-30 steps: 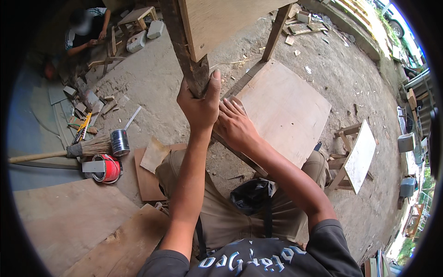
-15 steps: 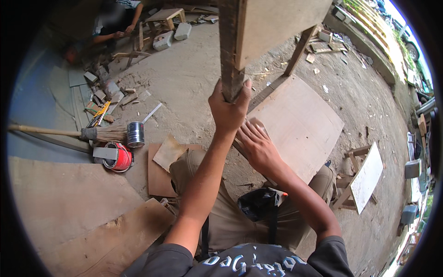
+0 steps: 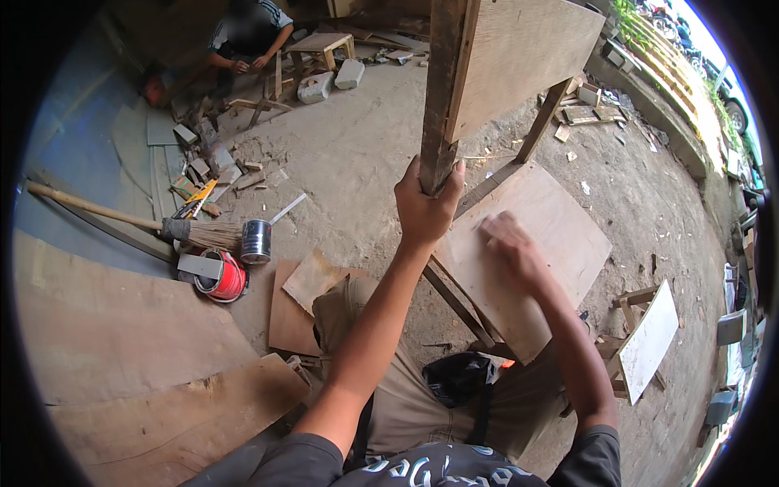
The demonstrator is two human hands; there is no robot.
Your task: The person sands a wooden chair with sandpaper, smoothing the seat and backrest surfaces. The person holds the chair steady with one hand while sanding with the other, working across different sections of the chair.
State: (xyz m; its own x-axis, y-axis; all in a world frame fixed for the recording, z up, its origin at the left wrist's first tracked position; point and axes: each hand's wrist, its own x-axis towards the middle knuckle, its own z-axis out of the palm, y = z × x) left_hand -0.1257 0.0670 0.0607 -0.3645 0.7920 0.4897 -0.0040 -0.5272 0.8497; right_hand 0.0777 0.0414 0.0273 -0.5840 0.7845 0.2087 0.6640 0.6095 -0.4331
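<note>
Clamping round the dark wooden leg [image 3: 439, 97] is the left hand [image 3: 428, 207], while the right hand [image 3: 516, 250], blurred over the lower plywood panel [image 3: 566, 231], has an indeterminable grip.

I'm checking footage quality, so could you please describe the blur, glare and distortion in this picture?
Head view: the right hand is smeared, apparently by motion, while the left hand looks sharper; head view: the upper right edge is washed out by daylight; head view: fisheye distortion, with black corners.
</note>
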